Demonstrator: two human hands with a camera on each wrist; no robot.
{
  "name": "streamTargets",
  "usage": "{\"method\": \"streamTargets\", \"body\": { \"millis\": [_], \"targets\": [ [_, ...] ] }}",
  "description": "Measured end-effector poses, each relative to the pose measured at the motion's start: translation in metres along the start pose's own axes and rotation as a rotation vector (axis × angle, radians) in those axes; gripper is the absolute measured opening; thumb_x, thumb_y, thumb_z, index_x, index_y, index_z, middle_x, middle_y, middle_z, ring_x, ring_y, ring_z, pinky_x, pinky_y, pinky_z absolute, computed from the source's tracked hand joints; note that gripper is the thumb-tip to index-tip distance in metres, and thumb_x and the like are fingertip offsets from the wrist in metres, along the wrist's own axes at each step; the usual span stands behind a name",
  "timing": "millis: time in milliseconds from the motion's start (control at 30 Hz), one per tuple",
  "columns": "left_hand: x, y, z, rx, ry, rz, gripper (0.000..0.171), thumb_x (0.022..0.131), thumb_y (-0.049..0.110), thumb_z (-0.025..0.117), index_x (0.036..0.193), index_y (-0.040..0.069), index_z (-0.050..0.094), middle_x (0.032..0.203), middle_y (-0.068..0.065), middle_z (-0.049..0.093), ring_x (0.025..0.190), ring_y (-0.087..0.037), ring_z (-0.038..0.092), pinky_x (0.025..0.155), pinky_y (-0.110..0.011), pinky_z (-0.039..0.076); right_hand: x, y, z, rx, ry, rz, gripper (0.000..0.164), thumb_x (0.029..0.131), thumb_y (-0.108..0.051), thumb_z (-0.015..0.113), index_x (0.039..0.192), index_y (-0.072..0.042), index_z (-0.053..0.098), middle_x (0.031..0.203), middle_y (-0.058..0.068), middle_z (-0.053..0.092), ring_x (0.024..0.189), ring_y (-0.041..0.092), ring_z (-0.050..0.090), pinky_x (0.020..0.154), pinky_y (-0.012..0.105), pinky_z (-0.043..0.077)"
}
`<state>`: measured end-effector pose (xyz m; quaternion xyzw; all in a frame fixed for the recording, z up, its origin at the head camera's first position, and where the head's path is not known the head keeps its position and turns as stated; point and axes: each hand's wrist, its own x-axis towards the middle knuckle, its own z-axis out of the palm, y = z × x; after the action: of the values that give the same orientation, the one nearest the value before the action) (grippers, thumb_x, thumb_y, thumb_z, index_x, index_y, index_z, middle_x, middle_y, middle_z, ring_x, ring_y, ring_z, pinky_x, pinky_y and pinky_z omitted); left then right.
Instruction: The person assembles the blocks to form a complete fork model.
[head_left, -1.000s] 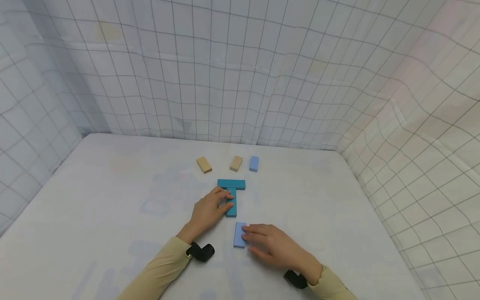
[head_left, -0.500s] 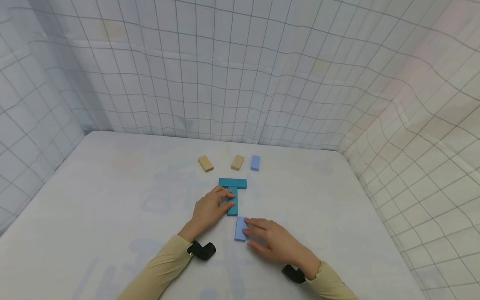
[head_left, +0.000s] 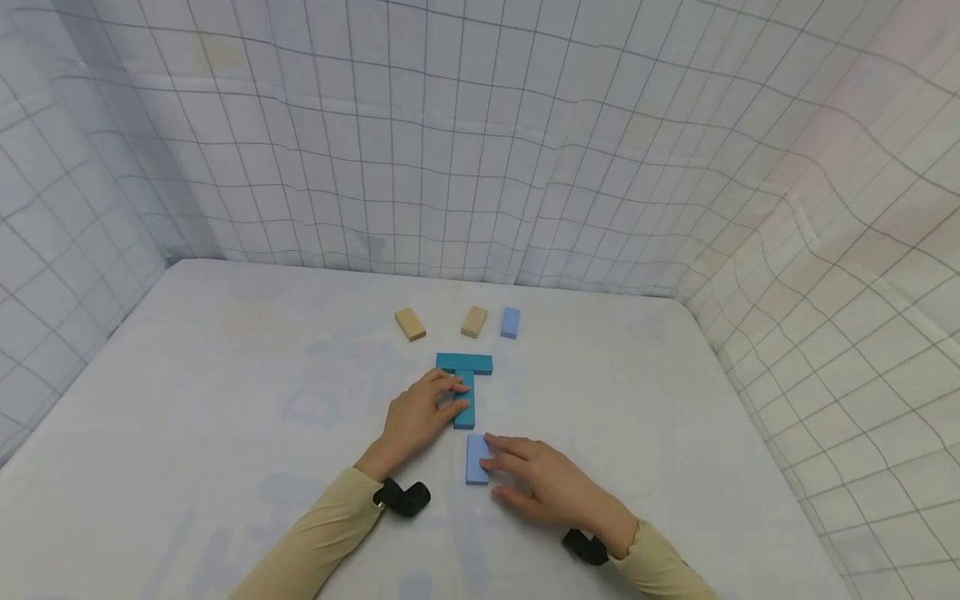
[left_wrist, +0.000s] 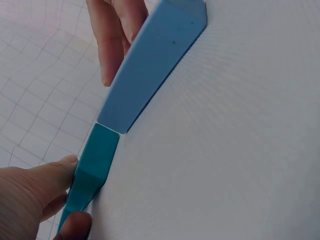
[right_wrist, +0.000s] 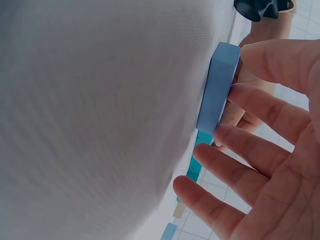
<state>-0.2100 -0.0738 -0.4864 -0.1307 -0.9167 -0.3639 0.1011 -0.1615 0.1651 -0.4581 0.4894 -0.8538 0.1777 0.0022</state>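
Two teal blocks lie in a T on the white table: a crossbar [head_left: 477, 364] with a stem block [head_left: 466, 421] running toward me. My left hand [head_left: 415, 418] holds the stem from the left between thumb and fingertips. A light blue block [head_left: 476, 461] lies at the stem's near end, roughly in line with it. In the left wrist view only a thin line parts this blue block [left_wrist: 155, 65] from the teal stem [left_wrist: 100, 150]. My right hand [head_left: 551, 483] rests its fairly straight fingertips along the blue block's right side [right_wrist: 220, 90].
Beyond the T lie two tan blocks, one on the left [head_left: 410, 324] and one in the middle [head_left: 474, 322], and another light blue block [head_left: 510, 322] on the right. A grid-patterned white curtain [head_left: 450, 167] stands behind the table [head_left: 262, 375] and along its sides.
The light blue block has moved away from me, up to the teal stem's end, then slightly left, with my right hand following. My left hand has stayed on the stem.
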Motion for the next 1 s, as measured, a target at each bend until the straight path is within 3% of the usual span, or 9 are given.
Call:
{"method": "streamTargets", "body": {
  "millis": [467, 1000],
  "targets": [
    [0.0, 0.0, 0.0, -0.005, 0.008, 0.001, 0.026, 0.085, 0.033, 0.073, 0.108, 0.021, 0.072, 0.11, 0.007, 0.061, 0.091, -0.017, 0.063, 0.056, -0.031, 0.048, 0.007, 0.001, 0.002, -0.044, -0.007, -0.066, 0.036, 0.094, -0.029, 0.061, 0.128, -0.016, 0.059, 0.141, 0.007, 0.047, 0.126, 0.016, 0.045, 0.097, 0.037, 0.042],
    [0.0, 0.001, 0.0, 0.005, -0.002, -0.003, 0.026, 0.085, 0.032, 0.072, 0.108, 0.02, 0.072, 0.113, 0.005, 0.061, 0.088, -0.018, 0.064, 0.054, -0.03, 0.048, 0.011, -0.002, 0.004, -0.08, -0.04, -0.007, 0.037, 0.096, -0.036, 0.057, 0.13, -0.02, 0.057, 0.144, 0.002, 0.042, 0.128, 0.016, 0.041, 0.096, 0.04, 0.042]
  ]
}}
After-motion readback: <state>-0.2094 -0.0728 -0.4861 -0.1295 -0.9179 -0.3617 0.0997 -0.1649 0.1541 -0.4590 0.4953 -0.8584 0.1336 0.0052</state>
